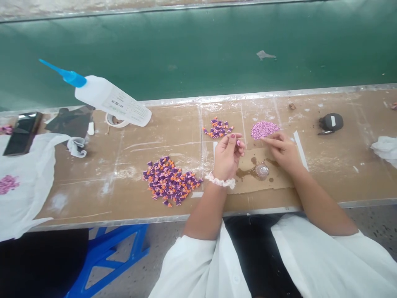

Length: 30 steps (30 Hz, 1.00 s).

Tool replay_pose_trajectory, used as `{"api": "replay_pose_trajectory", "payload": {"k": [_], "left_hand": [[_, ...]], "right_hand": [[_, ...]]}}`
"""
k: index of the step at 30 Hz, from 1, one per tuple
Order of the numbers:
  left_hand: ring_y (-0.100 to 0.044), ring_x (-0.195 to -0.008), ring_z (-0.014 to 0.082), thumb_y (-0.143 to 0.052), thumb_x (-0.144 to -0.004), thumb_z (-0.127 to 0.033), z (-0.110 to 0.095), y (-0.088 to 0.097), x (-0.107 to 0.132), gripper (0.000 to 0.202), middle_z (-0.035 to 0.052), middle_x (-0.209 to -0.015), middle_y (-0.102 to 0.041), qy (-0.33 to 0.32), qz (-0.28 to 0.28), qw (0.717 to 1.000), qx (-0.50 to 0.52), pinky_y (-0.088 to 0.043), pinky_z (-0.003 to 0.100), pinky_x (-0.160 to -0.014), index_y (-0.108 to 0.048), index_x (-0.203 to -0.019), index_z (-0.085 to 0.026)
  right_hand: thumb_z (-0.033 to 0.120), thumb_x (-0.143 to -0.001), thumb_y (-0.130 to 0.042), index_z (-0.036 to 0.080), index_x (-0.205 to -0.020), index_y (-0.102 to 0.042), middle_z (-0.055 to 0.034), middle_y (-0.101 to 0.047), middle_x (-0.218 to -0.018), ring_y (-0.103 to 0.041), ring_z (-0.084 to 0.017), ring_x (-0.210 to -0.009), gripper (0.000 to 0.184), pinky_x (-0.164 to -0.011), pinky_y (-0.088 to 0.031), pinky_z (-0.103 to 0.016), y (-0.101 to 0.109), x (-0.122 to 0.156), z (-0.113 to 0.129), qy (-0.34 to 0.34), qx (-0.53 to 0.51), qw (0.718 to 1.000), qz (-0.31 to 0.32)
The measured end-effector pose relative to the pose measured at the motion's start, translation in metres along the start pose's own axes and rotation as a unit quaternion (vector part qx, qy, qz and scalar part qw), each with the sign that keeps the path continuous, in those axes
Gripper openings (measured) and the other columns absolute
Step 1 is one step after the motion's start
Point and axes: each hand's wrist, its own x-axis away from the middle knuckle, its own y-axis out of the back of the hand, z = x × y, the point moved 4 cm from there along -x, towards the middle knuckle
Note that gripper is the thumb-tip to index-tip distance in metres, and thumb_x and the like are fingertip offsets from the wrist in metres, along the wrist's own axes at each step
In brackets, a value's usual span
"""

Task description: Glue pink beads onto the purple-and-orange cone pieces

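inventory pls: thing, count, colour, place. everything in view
table: 1, brown, centre
panel: 1, green, back
bottle: 1, white and blue, back left
tape roll: 1, white, by bottle
phone: 1, black, far left
film: 1, dark grey, near phone
plastic sheet: 1, white, front left
piles: 2, purple and orange, centre
granules: 1 heap, pink, centre-right
blob: 1, clear, between forearms
unidentified object: 1, black, right
crumpled wrap: 1, white, far right
stool: 1, blue, below table
wristband: 1, white, left wrist
left hand: 1, centre, holding pink piece
right hand: 1, by granules
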Motion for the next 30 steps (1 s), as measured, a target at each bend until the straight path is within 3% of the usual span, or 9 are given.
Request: {"api": "replay_pose_trajectory", "payload": {"k": [2, 5, 12, 16, 21, 27, 30], "left_hand": [[-0.049, -0.053, 0.0036, -0.058, -0.094, -0.03, -0.002, 0.001, -0.001, 0.018, -0.004, -0.063, -0.055, 0.009, -0.02, 1.0, 0.011, -0.042, 0.017, -0.052, -0.062, -0.085, -0.016], [-0.048, -0.052, 0.0035, -0.058, -0.095, -0.029, -0.002, 0.0, -0.001, 0.018, -0.0042, -0.062, -0.054, 0.029, -0.03, 0.999, 0.022, -0.042, 0.018, -0.052, -0.061, -0.084, -0.015], [-0.047, -0.051, 0.0032, -0.052, -0.098, -0.024, 0.001, -0.001, -0.002, 0.02, -0.0044, -0.062, -0.052, 0.041, -0.022, 0.998, 0.052, -0.041, 0.018, -0.051, -0.061, -0.083, -0.014], [-0.048, -0.051, 0.0033, -0.052, -0.097, -0.023, 0.002, -0.001, -0.002, 0.02, -0.0044, -0.061, -0.053, 0.042, -0.019, 0.997, 0.061, -0.041, 0.017, -0.051, -0.062, -0.083, -0.013], [-0.048, -0.05, 0.0031, -0.051, -0.098, -0.022, 0.004, 0.0, -0.004, 0.02, -0.0043, -0.061, -0.053, 0.039, -0.013, 0.997, 0.066, -0.04, 0.017, -0.05, -0.062, -0.084, -0.012], [-0.048, -0.05, 0.0034, -0.052, -0.097, -0.022, 0.005, 0.0, -0.005, 0.019, -0.0044, -0.06, -0.053, 0.043, -0.018, 0.997, 0.061, -0.04, 0.017, -0.051, -0.062, -0.084, -0.013], [-0.048, -0.05, 0.0035, -0.053, -0.097, -0.023, 0.006, 0.0, -0.005, 0.018, -0.0043, -0.06, -0.054, 0.045, -0.02, 0.997, 0.06, -0.041, 0.017, -0.051, -0.062, -0.084, -0.013]], "right_hand": [[0.028, -0.09, -0.06, 0.031, -0.101, -0.078, -0.0046, -0.063, -0.096, -0.06, -0.018, -0.084, 0.021, -0.074, -0.051, -0.034, 0.006, -0.001, -0.005, -0.036, -0.029, 0.998, -0.032], [0.034, -0.088, -0.064, 0.029, -0.097, -0.078, -0.0046, -0.064, -0.095, -0.057, -0.016, -0.075, 0.017, -0.068, -0.05, -0.033, 0.009, -0.001, -0.01, -0.063, -0.022, 0.997, -0.034], [0.009, -0.092, -0.041, 0.028, -0.116, -0.074, -0.0103, -0.06, -0.103, -0.056, -0.024, -0.096, 0.045, -0.085, -0.048, -0.042, -0.012, 0.001, -0.002, 0.082, 0.11, 0.987, 0.088], [0.005, -0.089, -0.041, 0.03, -0.117, -0.074, -0.0102, -0.057, -0.099, -0.054, -0.025, -0.093, 0.05, -0.082, -0.047, -0.041, -0.017, 0.001, -0.006, 0.074, 0.14, 0.981, 0.11], [0.003, -0.085, -0.041, 0.026, -0.099, -0.078, -0.0096, -0.057, -0.099, -0.055, -0.024, -0.096, 0.045, -0.083, -0.047, -0.041, -0.01, 0.001, -0.009, 0.054, 0.071, 0.992, 0.084], [0.0, -0.083, -0.04, 0.029, -0.113, -0.074, -0.0091, -0.058, -0.097, -0.053, -0.024, -0.092, 0.054, -0.084, -0.046, -0.043, -0.013, 0.001, -0.003, 0.063, 0.092, 0.99, 0.086], [0.002, -0.082, -0.041, 0.026, -0.1, -0.077, -0.0095, -0.058, -0.096, -0.053, -0.024, -0.092, 0.046, -0.082, -0.046, -0.042, -0.016, 0.001, -0.003, 0.06, 0.092, 0.991, 0.083]]}}
